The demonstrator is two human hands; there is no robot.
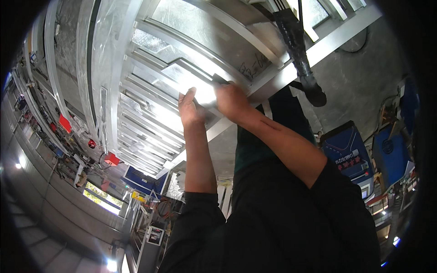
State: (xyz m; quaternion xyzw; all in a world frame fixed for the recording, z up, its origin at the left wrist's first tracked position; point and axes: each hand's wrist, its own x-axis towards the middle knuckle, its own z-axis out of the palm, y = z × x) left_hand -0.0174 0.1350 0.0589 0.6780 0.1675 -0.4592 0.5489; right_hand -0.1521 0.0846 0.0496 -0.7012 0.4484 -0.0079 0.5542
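Both my hands are over a silvery metal frame (pixel 268 86) with several parallel bars (pixel 150 98). My left hand (pixel 191 108) is closed at the near edge of a strongly lit spot, its thumb pointing up. Glare hides what lies in its fingers. Just to its right, my right hand (pixel 232 101) is curled closed, and a small dark end (pixel 220 79) sticks out beyond its knuckles. What that piece belongs to cannot be made out. Right of the hands, a black tool with a long handle (pixel 296 50) lies across the frame's rail, its rounded end hanging over the near side.
Blue machines (pixel 348 152) stand on the floor at the right. Red blocks (pixel 111 159) sit beyond the frame's left end, near another blue case (pixel 143 180). Long curved-looking metal rails (pixel 84 68) run along the left. Dark handwriting marks the floor between the bars.
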